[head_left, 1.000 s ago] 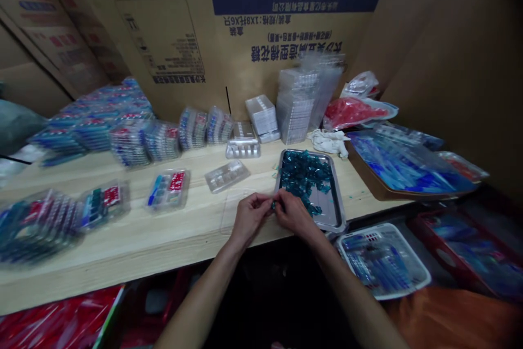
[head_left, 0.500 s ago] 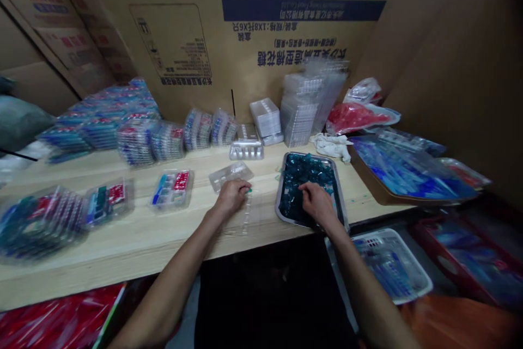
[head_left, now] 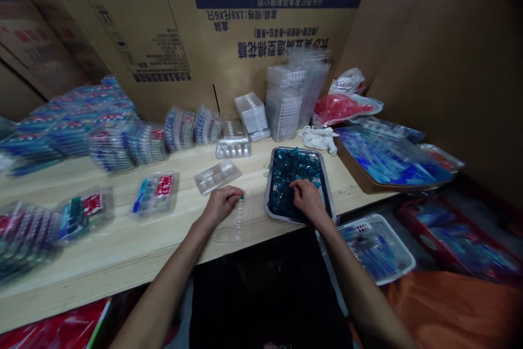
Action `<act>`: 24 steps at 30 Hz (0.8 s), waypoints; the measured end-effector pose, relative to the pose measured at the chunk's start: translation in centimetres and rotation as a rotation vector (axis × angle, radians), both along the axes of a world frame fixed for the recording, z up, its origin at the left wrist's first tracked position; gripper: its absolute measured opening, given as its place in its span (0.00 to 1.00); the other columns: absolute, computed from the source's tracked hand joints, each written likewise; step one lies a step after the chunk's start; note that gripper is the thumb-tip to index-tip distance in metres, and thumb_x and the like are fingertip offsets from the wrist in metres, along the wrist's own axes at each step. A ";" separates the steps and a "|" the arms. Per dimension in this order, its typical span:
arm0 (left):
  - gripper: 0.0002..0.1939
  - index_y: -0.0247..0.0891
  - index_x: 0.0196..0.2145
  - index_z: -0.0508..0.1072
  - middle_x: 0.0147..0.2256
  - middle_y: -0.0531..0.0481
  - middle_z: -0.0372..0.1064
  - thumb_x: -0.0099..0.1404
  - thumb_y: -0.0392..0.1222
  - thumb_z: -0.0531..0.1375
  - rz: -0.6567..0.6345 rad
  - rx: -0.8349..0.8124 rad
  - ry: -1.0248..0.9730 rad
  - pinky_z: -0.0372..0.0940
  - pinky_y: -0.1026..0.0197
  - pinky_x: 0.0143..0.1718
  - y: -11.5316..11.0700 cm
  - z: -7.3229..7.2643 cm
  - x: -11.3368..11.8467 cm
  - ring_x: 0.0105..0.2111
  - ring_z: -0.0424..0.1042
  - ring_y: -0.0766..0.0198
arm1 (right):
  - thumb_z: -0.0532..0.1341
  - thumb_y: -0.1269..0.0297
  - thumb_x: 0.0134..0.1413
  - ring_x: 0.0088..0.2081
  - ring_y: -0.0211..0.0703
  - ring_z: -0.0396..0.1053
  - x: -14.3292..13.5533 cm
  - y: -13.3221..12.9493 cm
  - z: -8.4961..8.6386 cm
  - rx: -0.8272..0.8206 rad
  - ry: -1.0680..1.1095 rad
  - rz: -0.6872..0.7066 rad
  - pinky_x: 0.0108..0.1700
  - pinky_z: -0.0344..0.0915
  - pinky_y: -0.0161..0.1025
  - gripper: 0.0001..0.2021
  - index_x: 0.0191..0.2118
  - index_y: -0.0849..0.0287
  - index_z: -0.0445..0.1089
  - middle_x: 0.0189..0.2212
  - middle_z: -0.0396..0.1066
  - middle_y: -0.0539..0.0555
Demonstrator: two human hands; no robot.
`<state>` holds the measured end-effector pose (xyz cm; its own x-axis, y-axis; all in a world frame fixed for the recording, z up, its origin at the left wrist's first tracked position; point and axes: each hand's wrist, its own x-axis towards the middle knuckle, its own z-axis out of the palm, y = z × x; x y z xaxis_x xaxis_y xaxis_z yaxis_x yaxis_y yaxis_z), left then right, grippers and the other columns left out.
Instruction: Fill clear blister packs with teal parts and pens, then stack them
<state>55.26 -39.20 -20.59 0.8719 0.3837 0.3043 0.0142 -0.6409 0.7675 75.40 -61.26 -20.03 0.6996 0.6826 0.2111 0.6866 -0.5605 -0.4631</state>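
My left hand (head_left: 221, 206) is closed in a pinch, with a small teal piece (head_left: 241, 196) at its fingertips. That piece is at the far end of a clear plastic blister tray (head_left: 239, 225) with a row of small pockets, lying flat on the table. My right hand (head_left: 309, 200) is over a metal tray (head_left: 332, 208) heaped with teal plastic pieces (head_left: 281, 175). Its fingers are curled together at the pile, and what they hold, if anything, is hidden. Beyond my left hand lies another clear blister tray (head_left: 217, 176).
Filled blister packs (head_left: 154, 195) stand along the left of the wooden table (head_left: 134, 251). Stacked clear trays (head_left: 285, 104) and a white cloth glove (head_left: 318, 138) are at the back. A carton of blue pieces (head_left: 392, 158) is at right, above a white basket (head_left: 408, 262).
The view has shifted, so the table's things appear further left. My left hand still pinches at the clear tray's far end, and my right hand stays over the teal pile.
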 end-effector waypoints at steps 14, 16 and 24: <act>0.09 0.40 0.39 0.78 0.37 0.45 0.78 0.67 0.39 0.57 0.355 0.442 -0.016 0.69 0.55 0.43 -1.8 -2.0 -0.1 0.38 0.76 0.56 | 0.49 0.72 0.63 0.43 0.47 0.67 -1.0 0.4 2.0 -0.208 -0.035 0.007 0.44 0.58 0.40 0.11 0.43 0.60 0.68 0.41 0.69 0.60; 0.12 0.39 0.45 0.76 0.43 0.43 0.77 0.68 0.39 0.56 0.374 0.409 -0.047 0.69 0.55 0.45 -2.4 -1.4 -0.1 0.42 0.75 0.56 | 0.49 0.73 0.64 0.44 0.45 0.67 -0.5 0.0 1.8 -0.152 0.000 0.021 0.45 0.58 0.38 0.11 0.44 0.61 0.67 0.41 0.69 0.59; 0.11 0.38 0.41 0.76 0.39 0.44 0.73 0.67 0.35 0.54 0.121 0.423 0.155 0.66 0.56 0.46 -7.9 2.9 5.5 0.42 0.71 0.57 | 0.53 0.73 0.60 0.43 0.50 0.70 -1.1 0.9 1.8 -0.268 -0.085 0.017 0.43 0.58 0.41 0.10 0.45 0.61 0.68 0.42 0.72 0.61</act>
<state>60.80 -47.13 -17.68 0.8760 0.3562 0.3252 0.2025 -0.8836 0.4221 74.34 -60.38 -18.24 0.6751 0.7336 0.0787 0.7270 -0.6432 -0.2405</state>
